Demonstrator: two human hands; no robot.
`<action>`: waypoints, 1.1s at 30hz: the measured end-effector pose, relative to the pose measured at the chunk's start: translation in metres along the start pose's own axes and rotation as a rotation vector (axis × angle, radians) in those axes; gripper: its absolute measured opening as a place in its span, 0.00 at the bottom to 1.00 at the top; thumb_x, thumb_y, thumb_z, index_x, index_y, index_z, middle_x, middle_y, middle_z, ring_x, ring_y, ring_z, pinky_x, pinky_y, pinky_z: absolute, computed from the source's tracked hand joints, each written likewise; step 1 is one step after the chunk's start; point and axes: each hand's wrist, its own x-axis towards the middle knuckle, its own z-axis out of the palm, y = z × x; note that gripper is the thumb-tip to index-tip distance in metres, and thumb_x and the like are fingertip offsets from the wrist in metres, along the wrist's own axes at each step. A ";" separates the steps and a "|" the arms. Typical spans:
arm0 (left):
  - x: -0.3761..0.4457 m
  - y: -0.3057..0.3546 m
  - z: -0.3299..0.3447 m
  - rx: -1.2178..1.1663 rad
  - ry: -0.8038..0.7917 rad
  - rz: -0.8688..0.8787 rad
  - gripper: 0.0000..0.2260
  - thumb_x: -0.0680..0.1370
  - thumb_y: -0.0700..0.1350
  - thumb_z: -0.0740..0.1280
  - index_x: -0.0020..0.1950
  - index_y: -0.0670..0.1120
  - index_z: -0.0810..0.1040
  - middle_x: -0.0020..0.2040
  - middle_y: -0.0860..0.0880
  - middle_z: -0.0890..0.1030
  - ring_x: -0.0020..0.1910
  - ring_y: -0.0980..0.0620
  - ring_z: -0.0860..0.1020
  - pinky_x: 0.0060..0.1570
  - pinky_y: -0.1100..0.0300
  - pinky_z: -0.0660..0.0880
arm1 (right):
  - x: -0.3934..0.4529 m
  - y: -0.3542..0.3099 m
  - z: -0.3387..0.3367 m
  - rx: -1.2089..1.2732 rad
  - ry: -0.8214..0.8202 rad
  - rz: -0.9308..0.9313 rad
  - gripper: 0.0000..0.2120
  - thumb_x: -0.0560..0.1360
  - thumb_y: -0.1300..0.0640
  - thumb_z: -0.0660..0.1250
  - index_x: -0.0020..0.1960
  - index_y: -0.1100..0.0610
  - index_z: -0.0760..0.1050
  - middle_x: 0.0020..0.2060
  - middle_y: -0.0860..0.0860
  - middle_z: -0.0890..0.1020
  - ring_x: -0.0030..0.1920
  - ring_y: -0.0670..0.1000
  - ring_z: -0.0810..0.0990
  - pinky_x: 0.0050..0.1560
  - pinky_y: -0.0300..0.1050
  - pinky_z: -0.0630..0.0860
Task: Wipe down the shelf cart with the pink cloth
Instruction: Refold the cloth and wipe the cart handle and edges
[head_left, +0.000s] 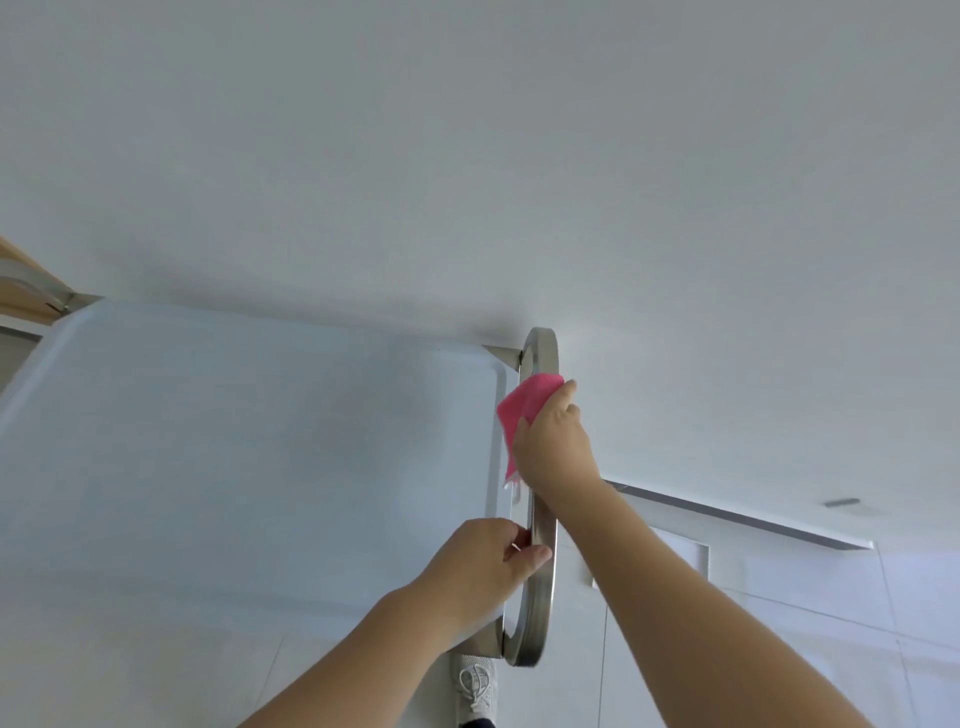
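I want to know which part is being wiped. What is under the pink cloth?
The curved brushed-metal handle of the white shelf cart passes under the pink cloth, which the right hand presses against it. The stretch beneath cloth and hand is covered.

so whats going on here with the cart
A person is wiping the cart's curved metal handle. The right hand presses a pink cloth against the upper part of the handle, near the wall. The left hand grips the handle lower down, beside the white top shelf. A white shoe shows below.
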 end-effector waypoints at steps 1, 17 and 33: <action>0.000 0.000 -0.001 0.015 -0.005 0.005 0.15 0.74 0.61 0.62 0.36 0.51 0.75 0.29 0.56 0.71 0.28 0.60 0.68 0.31 0.65 0.65 | 0.007 -0.003 -0.003 -0.004 -0.004 -0.008 0.33 0.78 0.60 0.54 0.74 0.67 0.37 0.64 0.65 0.67 0.55 0.62 0.76 0.45 0.44 0.67; 0.010 -0.010 -0.003 0.159 -0.067 0.127 0.19 0.73 0.64 0.59 0.41 0.49 0.74 0.30 0.53 0.73 0.27 0.56 0.70 0.28 0.63 0.65 | 0.141 -0.060 -0.041 -0.460 -0.485 -0.010 0.18 0.65 0.61 0.71 0.16 0.59 0.74 0.13 0.50 0.73 0.14 0.50 0.72 0.18 0.37 0.69; -0.011 0.013 -0.026 0.235 -0.023 0.006 0.17 0.75 0.62 0.59 0.49 0.49 0.75 0.40 0.53 0.77 0.40 0.52 0.74 0.38 0.58 0.69 | 0.010 -0.002 -0.015 -0.127 -0.093 -0.093 0.29 0.78 0.57 0.54 0.75 0.52 0.47 0.62 0.64 0.69 0.53 0.63 0.75 0.45 0.47 0.68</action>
